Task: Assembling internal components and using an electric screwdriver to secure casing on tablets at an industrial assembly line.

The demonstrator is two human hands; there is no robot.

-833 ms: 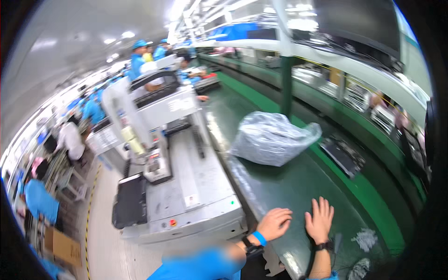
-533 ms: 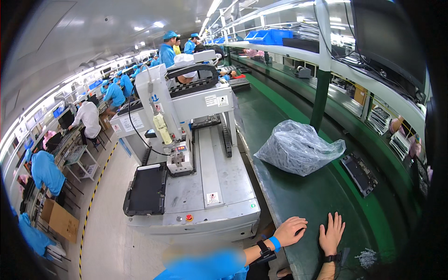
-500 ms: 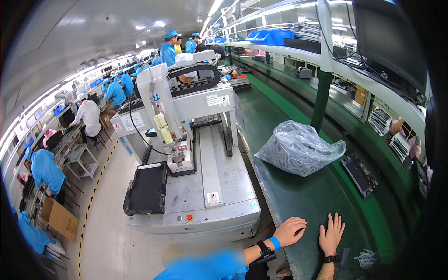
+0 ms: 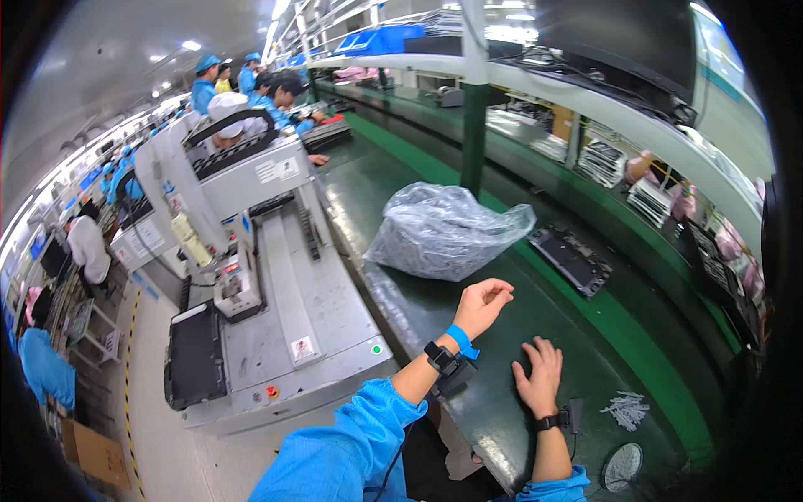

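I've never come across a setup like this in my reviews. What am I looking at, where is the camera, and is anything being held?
There is no robot here: these are a person's bare hands, seen by a wide fisheye camera worn on the head, so straight edges bend.

The left hand is above the green bench, near a clear plastic bag; the right hand seems to rest on the bench, fingers spread. I see nothing held in either.

Beyond the bag lies a dark flat part; to the right of the right hand, a pile of small pale strips. The big grey thing at left is a machine.
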